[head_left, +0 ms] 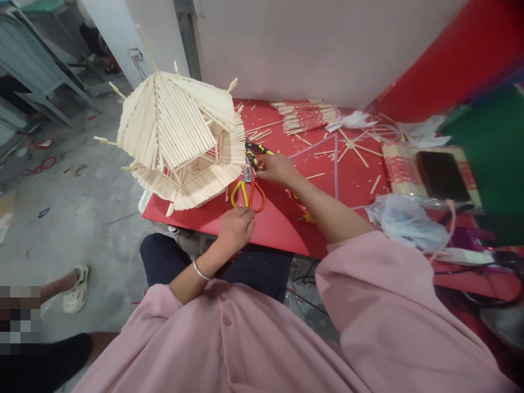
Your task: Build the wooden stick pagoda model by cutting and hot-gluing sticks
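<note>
A model pavilion made of pale chopsticks (180,136) stands on the left end of a red table (282,218). My right hand (275,168) is closed around black-and-yellow cutters (256,152), whose tip points at the model's right edge. Orange-and-yellow scissors (248,191) lie on the table just below the cutters. My left hand (235,228) rests as a loose fist on the table's near edge, just beneath the scissors' handles; I cannot see anything in it. A silver bangle (200,270) circles my left wrist. My sleeves are pink.
Bundles of wrapped chopsticks (305,114) lie at the back by the white wall. Loose sticks (356,147) are scattered mid-table. A black phone (442,176) lies on a packet at right, beside crumpled plastic bags (403,221). Another person's sandalled foot (76,289) is on the floor at left.
</note>
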{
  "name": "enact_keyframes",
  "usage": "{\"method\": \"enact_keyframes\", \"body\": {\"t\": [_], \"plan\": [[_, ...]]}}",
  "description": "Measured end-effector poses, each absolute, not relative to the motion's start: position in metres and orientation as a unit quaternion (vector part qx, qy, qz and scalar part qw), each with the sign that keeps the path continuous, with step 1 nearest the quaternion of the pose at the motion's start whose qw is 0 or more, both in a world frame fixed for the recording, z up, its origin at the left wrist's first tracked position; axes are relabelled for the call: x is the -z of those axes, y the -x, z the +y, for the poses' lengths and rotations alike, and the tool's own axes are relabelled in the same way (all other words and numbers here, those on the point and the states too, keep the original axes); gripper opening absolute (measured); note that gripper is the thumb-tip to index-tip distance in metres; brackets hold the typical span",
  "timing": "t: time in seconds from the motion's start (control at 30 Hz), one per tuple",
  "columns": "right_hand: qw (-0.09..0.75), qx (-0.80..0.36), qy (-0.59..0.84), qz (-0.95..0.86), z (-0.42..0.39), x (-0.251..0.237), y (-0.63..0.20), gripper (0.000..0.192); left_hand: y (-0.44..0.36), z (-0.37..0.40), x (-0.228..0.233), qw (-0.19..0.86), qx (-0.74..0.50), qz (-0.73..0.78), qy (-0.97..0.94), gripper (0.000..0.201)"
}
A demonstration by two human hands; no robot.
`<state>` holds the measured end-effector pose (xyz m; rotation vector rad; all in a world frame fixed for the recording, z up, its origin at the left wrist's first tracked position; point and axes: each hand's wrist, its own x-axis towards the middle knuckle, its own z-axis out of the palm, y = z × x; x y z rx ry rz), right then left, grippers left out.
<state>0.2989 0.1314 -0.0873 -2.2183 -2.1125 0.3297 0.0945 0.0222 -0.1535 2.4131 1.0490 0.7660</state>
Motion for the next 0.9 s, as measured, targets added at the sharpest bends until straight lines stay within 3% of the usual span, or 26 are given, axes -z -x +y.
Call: {"method": "enact_keyframes", "body": {"t": [0.17, 0.37, 0.6, 0.8, 0.9], "plan": [[0.046, -0.054, 0.732, -0.677, 0.117, 0.080, -0.291, 0.036, -0.109, 0.027, 0.168, 0.274, -0.303, 0.326, -0.853, 0.018], [0.032, -0.132, 0.563, -0.815, 0.084, 0.087, -0.242, 0.028, -0.107, 0.019, 0.163, 0.281, -0.302, 0.289, -0.864, 0.021], [0.025, -0.144, 0.561, -0.815, 0.085, 0.100, -0.218, 0.025, -0.067, 0.006, 0.144, 0.315, -0.351, 0.330, -0.818, 0.022], [0.059, -0.151, 0.563, -0.810, 0.077, 0.090, -0.218, 0.020, -0.062, 0.010, 0.133, 0.469, -0.427, 0.441, -0.635, 0.015], [0.100, -0.166, 0.553, -0.810, 0.060, 0.081, -0.229, 0.017, -0.064, 0.017, 0.125, 0.630, -0.435, 0.474, -0.434, 0.032]]}}
